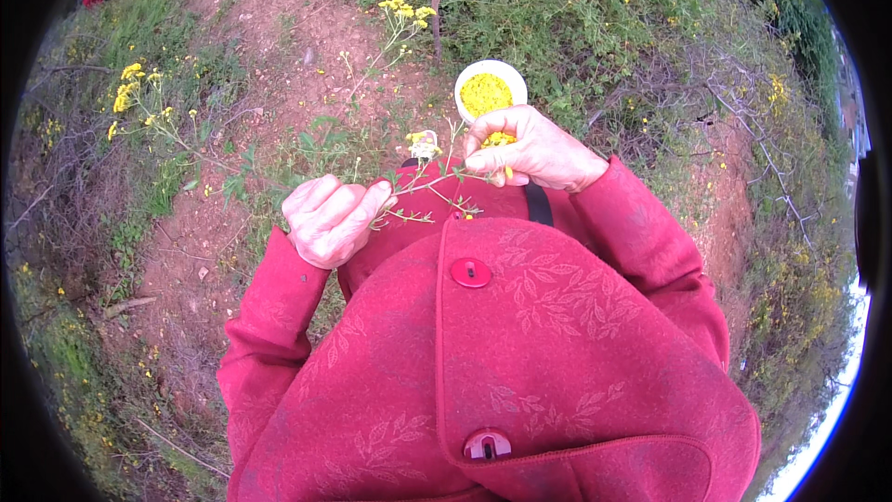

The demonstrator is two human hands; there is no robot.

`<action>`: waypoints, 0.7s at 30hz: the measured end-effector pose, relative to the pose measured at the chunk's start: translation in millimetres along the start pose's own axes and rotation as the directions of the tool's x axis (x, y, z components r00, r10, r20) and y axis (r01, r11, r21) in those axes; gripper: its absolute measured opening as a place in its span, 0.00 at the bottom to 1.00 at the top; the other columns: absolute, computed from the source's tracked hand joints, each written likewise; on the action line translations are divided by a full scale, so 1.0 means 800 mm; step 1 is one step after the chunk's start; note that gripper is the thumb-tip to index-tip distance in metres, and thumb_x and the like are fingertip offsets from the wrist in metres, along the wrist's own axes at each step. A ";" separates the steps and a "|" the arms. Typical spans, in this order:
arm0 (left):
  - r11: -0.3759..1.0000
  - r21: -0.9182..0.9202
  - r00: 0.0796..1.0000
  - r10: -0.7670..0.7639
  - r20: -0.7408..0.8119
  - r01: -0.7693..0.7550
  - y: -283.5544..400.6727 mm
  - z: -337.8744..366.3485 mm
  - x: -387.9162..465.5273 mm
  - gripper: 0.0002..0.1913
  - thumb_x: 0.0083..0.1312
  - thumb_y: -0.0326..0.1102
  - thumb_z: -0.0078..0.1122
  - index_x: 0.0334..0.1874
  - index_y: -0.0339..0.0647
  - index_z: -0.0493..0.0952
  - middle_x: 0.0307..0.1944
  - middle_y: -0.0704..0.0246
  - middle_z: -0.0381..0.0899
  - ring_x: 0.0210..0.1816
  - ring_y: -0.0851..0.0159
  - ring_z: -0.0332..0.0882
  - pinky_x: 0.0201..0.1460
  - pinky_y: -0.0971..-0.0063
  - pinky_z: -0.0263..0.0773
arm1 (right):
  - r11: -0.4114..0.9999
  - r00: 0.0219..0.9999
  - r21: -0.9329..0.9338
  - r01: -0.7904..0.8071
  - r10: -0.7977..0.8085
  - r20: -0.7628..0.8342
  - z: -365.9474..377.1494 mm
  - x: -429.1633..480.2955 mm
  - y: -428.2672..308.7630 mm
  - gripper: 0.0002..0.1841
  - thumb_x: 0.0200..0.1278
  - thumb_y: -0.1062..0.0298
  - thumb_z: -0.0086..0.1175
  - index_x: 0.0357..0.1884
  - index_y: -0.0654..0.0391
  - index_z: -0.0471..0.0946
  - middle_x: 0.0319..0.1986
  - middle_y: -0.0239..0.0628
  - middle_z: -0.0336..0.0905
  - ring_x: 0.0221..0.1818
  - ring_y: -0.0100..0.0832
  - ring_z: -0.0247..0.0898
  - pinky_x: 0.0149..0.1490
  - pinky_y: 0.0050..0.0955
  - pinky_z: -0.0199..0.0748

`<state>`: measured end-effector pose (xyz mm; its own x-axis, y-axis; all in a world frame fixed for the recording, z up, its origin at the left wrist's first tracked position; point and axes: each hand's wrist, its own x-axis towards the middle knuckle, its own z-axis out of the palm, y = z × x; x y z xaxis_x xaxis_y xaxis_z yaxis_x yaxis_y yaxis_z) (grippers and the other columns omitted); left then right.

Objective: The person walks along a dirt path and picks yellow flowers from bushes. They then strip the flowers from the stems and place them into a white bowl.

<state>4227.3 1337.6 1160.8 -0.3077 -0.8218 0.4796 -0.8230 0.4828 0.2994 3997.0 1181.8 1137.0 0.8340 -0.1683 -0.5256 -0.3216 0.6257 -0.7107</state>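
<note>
My left hand is closed around a green, branching flower stem, which runs across the front of my red coat. Its side shoots bear small leaves. My right hand is at the other end of the stem, thumb and forefinger curled together. Yellow flower heads show inside that curl, against the palm. Just beyond the right hand, a round white bucket holds many loose yellow flower heads. The hand overlaps its near rim. A small yellow flower cluster shows between my hands.
Tall yellow-flowered stalks rise at the front and left. Past the bucket stands a thin woody trunk beside dense green shrubs. Reddish bare soil stretches ahead. Dry twigs lie at the right.
</note>
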 end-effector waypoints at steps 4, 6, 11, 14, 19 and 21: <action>1.000 -0.027 1.000 -0.006 -0.003 0.006 0.001 0.004 0.000 0.16 0.44 0.29 0.70 0.37 0.43 0.79 0.18 0.77 0.70 0.17 0.72 0.63 0.16 0.79 0.58 | 0.993 0.998 0.119 -0.020 0.026 -0.050 -0.007 -0.003 0.008 0.08 0.59 0.68 0.58 0.37 0.58 0.75 0.27 0.28 0.74 0.23 0.14 0.66 0.23 0.11 0.56; 1.000 -0.023 1.000 -0.006 -0.002 0.006 0.001 0.005 -0.001 0.15 0.44 0.30 0.70 0.36 0.43 0.79 0.18 0.77 0.70 0.17 0.72 0.63 0.15 0.78 0.58 | 0.992 0.991 0.121 0.032 -0.016 -0.132 -0.014 -0.004 0.014 0.06 0.59 0.70 0.56 0.36 0.58 0.74 0.24 0.27 0.72 0.19 0.14 0.62 0.21 0.10 0.55; 1.000 -0.003 0.999 0.011 0.041 -0.011 -0.001 0.005 0.002 0.13 0.45 0.30 0.68 0.34 0.43 0.78 0.17 0.76 0.67 0.18 0.72 0.64 0.16 0.78 0.59 | 0.966 0.980 0.223 0.135 -0.097 -0.175 -0.034 -0.001 0.004 0.06 0.61 0.70 0.52 0.38 0.58 0.75 0.32 0.30 0.73 0.28 0.16 0.68 0.24 0.10 0.58; 0.998 -0.006 0.993 0.057 0.104 -0.057 -0.003 0.005 0.009 0.12 0.46 0.29 0.65 0.34 0.42 0.78 0.19 0.76 0.67 0.19 0.72 0.65 0.16 0.78 0.60 | 0.965 0.993 0.237 0.112 -0.098 -0.069 -0.023 -0.001 -0.009 0.10 0.59 0.67 0.53 0.39 0.60 0.74 0.26 0.30 0.73 0.21 0.16 0.63 0.21 0.11 0.57; 0.994 -0.031 0.982 0.110 0.153 -0.106 -0.005 0.005 0.020 0.11 0.46 0.29 0.64 0.34 0.41 0.78 0.20 0.76 0.67 0.20 0.72 0.66 0.17 0.77 0.61 | 0.969 0.999 -0.246 0.017 -0.025 -0.032 0.011 0.016 -0.025 0.11 0.58 0.64 0.57 0.38 0.59 0.76 0.24 0.27 0.74 0.20 0.15 0.63 0.25 0.15 0.62; 0.995 -0.018 0.983 0.101 0.156 -0.099 -0.005 0.004 0.021 0.11 0.46 0.29 0.65 0.34 0.41 0.78 0.20 0.76 0.67 0.20 0.72 0.66 0.17 0.77 0.61 | 0.974 0.996 -0.215 0.073 -0.082 -0.031 0.017 0.017 -0.022 0.11 0.58 0.62 0.59 0.37 0.59 0.77 0.22 0.26 0.74 0.19 0.14 0.63 0.25 0.15 0.62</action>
<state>4224.1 1321.0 1164.7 -0.4595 -0.8061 0.3728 -0.7797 0.5672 0.2654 4020.4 1178.7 1148.5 0.8432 -0.2422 -0.4800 -0.3485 0.4335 -0.8310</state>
